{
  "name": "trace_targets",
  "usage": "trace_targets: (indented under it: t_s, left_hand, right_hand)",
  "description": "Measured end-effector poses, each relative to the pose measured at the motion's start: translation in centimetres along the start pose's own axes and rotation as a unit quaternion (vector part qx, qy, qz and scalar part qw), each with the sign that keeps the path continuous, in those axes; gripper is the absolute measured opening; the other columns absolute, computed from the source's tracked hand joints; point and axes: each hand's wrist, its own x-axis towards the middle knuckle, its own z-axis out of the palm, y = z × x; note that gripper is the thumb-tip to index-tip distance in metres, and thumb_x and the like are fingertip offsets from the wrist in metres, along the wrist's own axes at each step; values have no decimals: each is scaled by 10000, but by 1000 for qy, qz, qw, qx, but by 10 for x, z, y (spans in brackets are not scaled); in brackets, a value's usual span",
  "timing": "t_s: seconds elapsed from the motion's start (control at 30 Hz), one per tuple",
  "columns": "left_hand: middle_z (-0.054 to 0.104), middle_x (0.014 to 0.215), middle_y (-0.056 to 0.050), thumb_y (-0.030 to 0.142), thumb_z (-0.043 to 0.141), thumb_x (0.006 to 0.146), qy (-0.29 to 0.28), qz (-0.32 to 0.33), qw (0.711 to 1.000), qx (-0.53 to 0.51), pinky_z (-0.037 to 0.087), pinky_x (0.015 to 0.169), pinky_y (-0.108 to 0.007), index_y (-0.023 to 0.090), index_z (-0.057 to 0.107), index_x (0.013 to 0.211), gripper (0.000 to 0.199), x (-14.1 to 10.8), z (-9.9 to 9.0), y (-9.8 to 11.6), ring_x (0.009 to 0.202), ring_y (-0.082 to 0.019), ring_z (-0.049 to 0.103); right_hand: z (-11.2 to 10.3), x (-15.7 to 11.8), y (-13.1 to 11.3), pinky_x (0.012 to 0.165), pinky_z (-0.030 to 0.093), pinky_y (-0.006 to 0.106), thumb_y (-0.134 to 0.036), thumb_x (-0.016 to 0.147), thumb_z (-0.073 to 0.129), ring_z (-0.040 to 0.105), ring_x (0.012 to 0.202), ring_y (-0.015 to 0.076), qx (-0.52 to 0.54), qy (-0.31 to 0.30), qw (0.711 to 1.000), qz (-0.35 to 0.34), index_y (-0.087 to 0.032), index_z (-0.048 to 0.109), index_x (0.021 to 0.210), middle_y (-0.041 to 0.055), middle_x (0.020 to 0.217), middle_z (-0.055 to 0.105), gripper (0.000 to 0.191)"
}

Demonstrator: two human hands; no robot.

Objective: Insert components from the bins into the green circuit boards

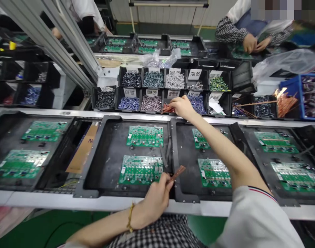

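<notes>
My left hand (159, 194), a yellow bracelet on its wrist, is closed round a flat copper-coloured strip (178, 172) that sticks out past the fingers. It hovers by the near right corner of a green circuit board (140, 169) in a black tray. Behind that board lies a second green circuit board (145, 136). My right hand (182, 107) reaches across to a black bin of small red components (168, 109). Its fingers are bent together at the bin; whether something is pinched between them is hidden.
Labelled bins hold blue capacitors (129, 103), white parts (175, 81) and green parts (219, 83). More trays with circuit boards (45, 131) line the rail. Copper-coloured strips (286, 103) stand beside a blue crate (301, 100). Across the line, a co-worker's hands (255, 44) work on a board.
</notes>
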Motion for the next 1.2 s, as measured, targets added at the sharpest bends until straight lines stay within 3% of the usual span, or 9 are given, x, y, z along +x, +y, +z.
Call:
trace_targets:
  t_s: [0.17,0.43,0.6,0.67,0.73,0.83,0.9,1.07,1.2]
  left_hand:
    - [400,467,51,232,285,935,-29,11,999,25,294,445,-248,213,393,917,112,8,8,7,406,-169,467]
    - [532,514,16,278,275,961,-74,11,997,-27,375,526,-237,193,397,930,152,4,-3,14,478,-153,536]
    - [637,638,-15,371,351,951,24,47,990,-128,379,486,-209,207,360,829,205,-9,-82,3,459,-109,536]
    - [659,710,-23,388,425,927,90,46,979,-178,311,406,-186,194,390,827,221,-4,-125,-1,381,-64,446]
    - [653,729,-28,382,526,878,152,50,969,-190,251,372,-176,162,477,843,228,9,-162,-7,373,-40,385]
    - [620,640,-25,353,636,799,173,49,973,-144,301,401,-181,114,607,823,241,33,-197,-16,431,-57,430]
    - [613,592,-36,343,642,792,148,44,982,-109,375,454,-194,95,648,807,248,47,-207,-22,478,-86,495]
    - [701,834,-113,368,544,867,128,66,987,-70,378,433,-193,100,609,941,285,66,-215,-32,469,-78,523]
    - [693,764,-80,366,502,894,126,79,989,-24,352,431,-180,118,585,896,261,68,-223,-30,450,-65,479]
  right_hand:
    - [15,39,5,771,207,370,-93,782,433,546,863,207,-7,-111,994,-8,-194,722,912,90,917,686,332]
    - [19,37,15,798,279,339,-142,820,426,583,799,186,31,-101,992,-73,-177,691,945,78,889,701,296]
    - [20,33,16,824,360,357,-170,882,322,584,802,196,133,106,985,-5,-93,604,1077,119,890,680,351]
    - [14,31,6,831,386,356,-230,912,295,579,896,201,187,209,959,38,-113,580,1130,124,1009,658,377]
    - [7,25,-13,810,411,343,-335,934,301,570,933,192,261,249,930,65,-167,577,1163,92,1059,642,396]
    - [3,8,-53,673,421,302,-473,912,360,559,724,157,409,151,897,74,-191,659,1055,33,800,641,435]
    - [6,-5,-81,643,404,291,-420,883,438,540,681,148,443,73,891,60,-171,700,970,40,769,634,372]
    - [19,-22,-121,701,316,319,-137,811,441,501,745,173,272,-18,962,-3,-200,732,972,60,767,595,339]
    - [25,-25,-124,712,213,339,-71,806,383,437,752,176,148,-57,984,-76,-243,682,1113,42,723,522,462]
